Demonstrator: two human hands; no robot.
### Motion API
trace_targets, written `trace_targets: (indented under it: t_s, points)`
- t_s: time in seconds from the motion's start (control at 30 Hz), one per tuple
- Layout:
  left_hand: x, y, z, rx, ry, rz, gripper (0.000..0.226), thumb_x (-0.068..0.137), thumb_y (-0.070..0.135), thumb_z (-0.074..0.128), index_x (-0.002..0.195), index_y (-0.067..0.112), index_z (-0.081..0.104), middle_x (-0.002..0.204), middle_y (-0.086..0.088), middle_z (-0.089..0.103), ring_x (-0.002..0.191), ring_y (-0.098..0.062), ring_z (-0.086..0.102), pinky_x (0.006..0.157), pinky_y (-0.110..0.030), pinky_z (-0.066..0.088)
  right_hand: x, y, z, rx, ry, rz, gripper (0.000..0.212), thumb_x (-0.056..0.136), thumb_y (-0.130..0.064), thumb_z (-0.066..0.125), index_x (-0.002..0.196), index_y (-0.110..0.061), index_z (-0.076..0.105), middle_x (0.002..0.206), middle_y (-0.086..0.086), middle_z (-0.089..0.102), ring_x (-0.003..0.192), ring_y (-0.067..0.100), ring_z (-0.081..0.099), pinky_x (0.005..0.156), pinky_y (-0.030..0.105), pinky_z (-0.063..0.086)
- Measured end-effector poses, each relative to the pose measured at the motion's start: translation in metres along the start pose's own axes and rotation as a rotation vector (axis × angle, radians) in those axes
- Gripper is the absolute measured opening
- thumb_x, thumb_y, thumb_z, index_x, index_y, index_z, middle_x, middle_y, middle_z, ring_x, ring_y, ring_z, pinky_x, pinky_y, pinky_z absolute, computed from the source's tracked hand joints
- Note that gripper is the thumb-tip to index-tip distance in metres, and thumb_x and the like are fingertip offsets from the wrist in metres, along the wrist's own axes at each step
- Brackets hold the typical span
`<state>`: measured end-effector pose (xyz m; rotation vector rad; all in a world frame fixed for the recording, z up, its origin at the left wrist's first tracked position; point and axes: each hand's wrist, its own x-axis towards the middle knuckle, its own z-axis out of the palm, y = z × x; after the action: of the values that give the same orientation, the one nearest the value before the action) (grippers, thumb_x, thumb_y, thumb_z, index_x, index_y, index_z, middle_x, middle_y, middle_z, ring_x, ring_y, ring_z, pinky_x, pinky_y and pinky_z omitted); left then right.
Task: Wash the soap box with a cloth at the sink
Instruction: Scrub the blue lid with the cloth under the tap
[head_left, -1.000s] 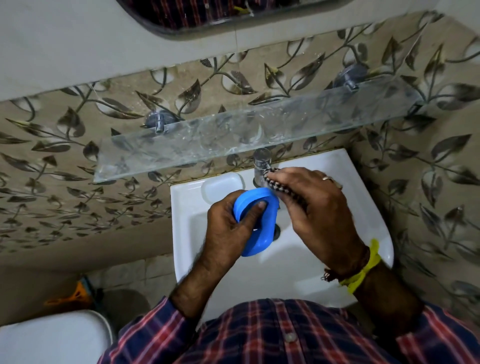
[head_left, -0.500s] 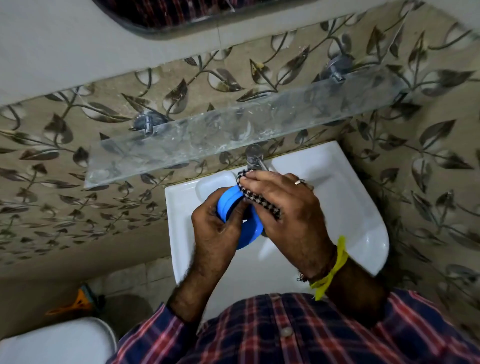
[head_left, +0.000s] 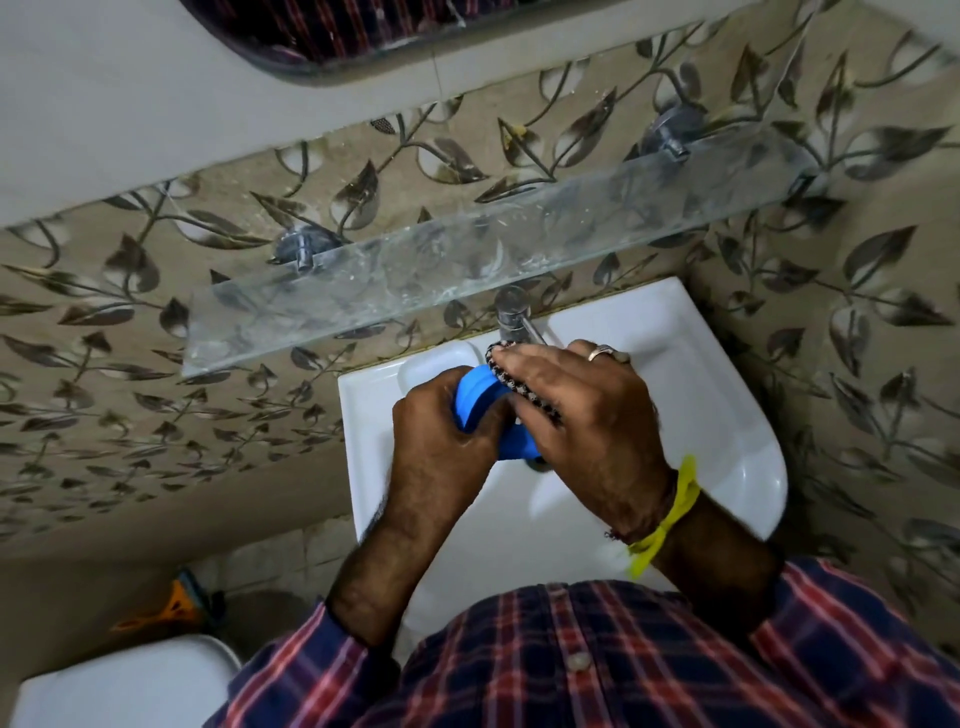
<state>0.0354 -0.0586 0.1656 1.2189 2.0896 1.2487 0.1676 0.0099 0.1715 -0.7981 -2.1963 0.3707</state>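
Over the white sink my left hand grips a blue oval soap box, held on edge. My right hand holds a dark patterned cloth and presses it against the right side of the box. Most of the cloth and the lower part of the box are hidden under my hands. The steel tap stands just behind them at the sink's back rim.
A glass shelf juts from the leaf-patterned wall right above the tap. A white toilet tank lid lies at the lower left. An orange object sits on the floor beside it. A mirror hangs above.
Both hands have drawn closer together around the soap box. The cloth hand has slid further over the box, which now shows less of its blue face. The view shifted slightly.
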Motion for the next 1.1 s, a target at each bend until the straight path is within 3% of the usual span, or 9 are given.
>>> trace_targets:
  t_s: [0.1,0.23,0.37,0.5,0.67,0.77,0.87,1.0,1.1]
  points:
    - [-0.003,0.000,-0.007,0.003,0.075,0.038,0.011,0.084,0.023,0.083,0.092,0.021,0.076,0.078,0.007,0.072,0.071,-0.010,0.067,0.063,-0.013,0.053,-0.003,0.003,-0.004,0.019,-0.042,-0.002,0.038,0.083,-0.004,0.066,0.120,-0.011,0.071,0.118,0.005,0.073,0.097,0.026,0.070,0.088,0.041,0.055]
    - [-0.009,-0.002,-0.008,-0.016,0.063,0.003,0.010,0.083,0.021,0.083,0.090,0.020,0.076,0.077,0.004,0.074,0.070,-0.015,0.069,0.066,-0.030,0.058,-0.008,0.012,-0.006,0.059,-0.090,0.120,0.039,0.077,0.004,0.073,0.114,-0.010,0.074,0.114,0.005,0.075,0.097,0.027,0.071,0.088,0.044,0.056]
    - [-0.010,-0.005,-0.007,0.014,0.070,0.046,0.008,0.083,0.012,0.082,0.087,0.013,0.075,0.072,0.005,0.069,0.065,-0.007,0.062,0.062,-0.016,0.050,-0.009,-0.006,0.003,0.025,-0.048,-0.034,0.038,0.082,-0.003,0.066,0.119,-0.010,0.072,0.121,0.004,0.073,0.098,0.025,0.070,0.090,0.038,0.054]
    - [-0.012,-0.007,-0.014,-0.015,0.181,0.158,0.013,0.083,0.015,0.083,0.093,0.008,0.078,0.076,-0.002,0.073,0.068,-0.014,0.066,0.065,-0.021,0.054,-0.007,0.010,0.003,0.022,0.020,0.021,0.039,0.079,0.003,0.071,0.115,-0.012,0.074,0.117,0.002,0.074,0.097,0.023,0.071,0.088,0.039,0.055]
    - [-0.007,-0.010,-0.012,-0.107,0.104,-0.047,0.012,0.083,0.017,0.084,0.090,0.010,0.077,0.076,-0.004,0.074,0.070,-0.025,0.068,0.067,-0.041,0.058,-0.009,0.017,0.007,-0.006,0.025,0.059,0.034,0.079,0.001,0.068,0.110,-0.010,0.076,0.112,0.004,0.076,0.092,0.028,0.073,0.081,0.044,0.057]
    - [0.001,-0.010,-0.020,0.010,0.014,-0.061,0.011,0.081,0.021,0.085,0.081,0.022,0.074,0.071,0.004,0.070,0.064,-0.018,0.064,0.062,-0.035,0.055,-0.008,0.014,0.006,-0.049,0.035,0.044,0.036,0.079,0.001,0.066,0.111,-0.012,0.076,0.113,0.004,0.075,0.088,0.030,0.072,0.079,0.045,0.057]
    - [0.006,0.001,-0.023,0.182,-0.019,0.009,0.011,0.080,0.029,0.084,0.084,0.026,0.075,0.076,0.009,0.073,0.071,-0.015,0.067,0.065,-0.030,0.054,-0.005,0.009,0.005,-0.083,0.062,0.001,0.035,0.080,0.001,0.067,0.113,-0.011,0.075,0.114,0.004,0.075,0.088,0.030,0.072,0.077,0.045,0.058]
    - [0.007,0.008,-0.021,0.193,0.048,0.115,0.009,0.082,0.031,0.083,0.080,0.025,0.076,0.068,0.005,0.071,0.065,-0.019,0.064,0.062,-0.034,0.053,-0.003,0.008,0.005,-0.102,0.137,-0.064,0.035,0.083,0.000,0.064,0.115,-0.012,0.074,0.117,0.001,0.074,0.086,0.029,0.071,0.075,0.045,0.057]
    - [0.001,0.006,-0.021,0.171,0.120,0.195,0.010,0.080,0.034,0.079,0.079,0.024,0.076,0.064,0.009,0.068,0.059,-0.013,0.061,0.059,-0.025,0.049,-0.010,0.016,0.005,0.006,0.156,-0.003,0.036,0.082,0.002,0.068,0.116,-0.011,0.073,0.117,0.003,0.074,0.094,0.025,0.072,0.081,0.045,0.057]
